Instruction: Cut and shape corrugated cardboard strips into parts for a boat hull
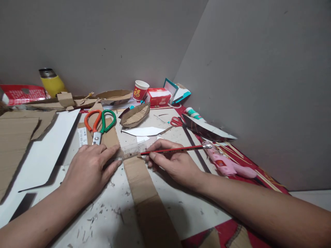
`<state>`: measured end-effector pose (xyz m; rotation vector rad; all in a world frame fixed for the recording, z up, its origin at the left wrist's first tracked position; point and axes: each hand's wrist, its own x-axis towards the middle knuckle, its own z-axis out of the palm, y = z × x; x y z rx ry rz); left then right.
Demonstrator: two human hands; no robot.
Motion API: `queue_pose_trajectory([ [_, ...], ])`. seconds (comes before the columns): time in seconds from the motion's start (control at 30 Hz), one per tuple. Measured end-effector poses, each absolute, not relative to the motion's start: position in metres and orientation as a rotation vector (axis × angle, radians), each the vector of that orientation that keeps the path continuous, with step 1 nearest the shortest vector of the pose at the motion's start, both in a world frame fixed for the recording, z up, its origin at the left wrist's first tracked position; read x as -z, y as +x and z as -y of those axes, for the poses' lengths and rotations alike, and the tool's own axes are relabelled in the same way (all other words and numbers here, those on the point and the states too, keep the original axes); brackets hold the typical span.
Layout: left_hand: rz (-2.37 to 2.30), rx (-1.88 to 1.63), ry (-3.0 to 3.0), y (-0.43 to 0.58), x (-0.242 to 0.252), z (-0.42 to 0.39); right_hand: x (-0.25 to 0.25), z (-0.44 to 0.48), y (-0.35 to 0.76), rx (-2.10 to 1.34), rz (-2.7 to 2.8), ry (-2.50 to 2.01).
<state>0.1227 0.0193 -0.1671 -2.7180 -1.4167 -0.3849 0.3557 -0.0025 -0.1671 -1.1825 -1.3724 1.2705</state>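
Observation:
A red-and-black pencil (pixel 178 149) is gripped in my right hand (pixel 172 162), its tip touching down near the top end of a long cardboard strip (pixel 150 203). Across that strip lies a clear plastic ruler (pixel 131 151). My left hand (pixel 90 165) presses the ruler's left end, thumb and forefinger at its edge; the other fingers are curled. Just beyond my left hand lie large scissors (pixel 100 125) with one orange and one green handle. A boat-shaped cardboard piece (pixel 136 115) and a white pointed paper shape (pixel 146 131) lie farther back.
Cardboard sheets (pixel 18 137) and a white board (pixel 49 155) cover the left side. At the back stand a yellow bottle (pixel 53 84), a red paper cup (pixel 141 90) and a red box (pixel 158 96). On the right are small red scissors (pixel 176 121) and a pink glue gun (pixel 227 163).

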Motion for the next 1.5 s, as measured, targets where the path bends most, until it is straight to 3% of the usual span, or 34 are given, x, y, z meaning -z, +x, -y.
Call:
queue_pose_trajectory([
  [1.5, 1.379, 0.427, -2.728, 0.1209, 0.1689, -0.0204, 0.1657, -0.0018, 0.3559, -1.210, 1.228, -1.208],
])
